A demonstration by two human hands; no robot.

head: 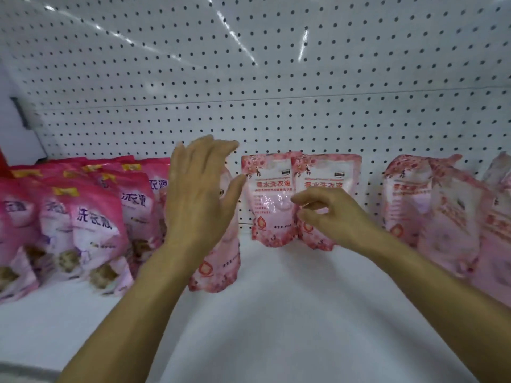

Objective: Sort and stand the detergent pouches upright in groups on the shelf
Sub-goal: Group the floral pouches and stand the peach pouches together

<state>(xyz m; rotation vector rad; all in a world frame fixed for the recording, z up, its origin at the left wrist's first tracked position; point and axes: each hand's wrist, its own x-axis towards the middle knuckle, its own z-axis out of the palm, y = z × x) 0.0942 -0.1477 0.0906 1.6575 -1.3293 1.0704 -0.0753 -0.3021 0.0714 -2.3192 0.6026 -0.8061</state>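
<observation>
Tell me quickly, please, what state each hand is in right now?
Left hand: open, fingers straight, in front of a pale pink pouch, holding nothing.
Right hand: fingers loosely curled, holding nothing.

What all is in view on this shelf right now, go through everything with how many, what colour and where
dark pink pouches: a group, exact count unclear, dark pink with yellow marks, standing in rows at the left of the shelf
light pink pouch behind the left hand: one, pale pink with flowers, standing left of centre, partly hidden
light pink pouches at the back: two, pale pink, upright side by side against the back panel, centre
light pink pouches at the right: several, count unclear, pale pink, leaning at the right edge
shelf: one, white, bare in the middle front
back panel: one, white with rows of dark holes
left hand: one, fingers straight, in front of the single pouch
right hand: one, fingers loosely curled, in front of the right pouch of the centre pair, grip unclear
</observation>
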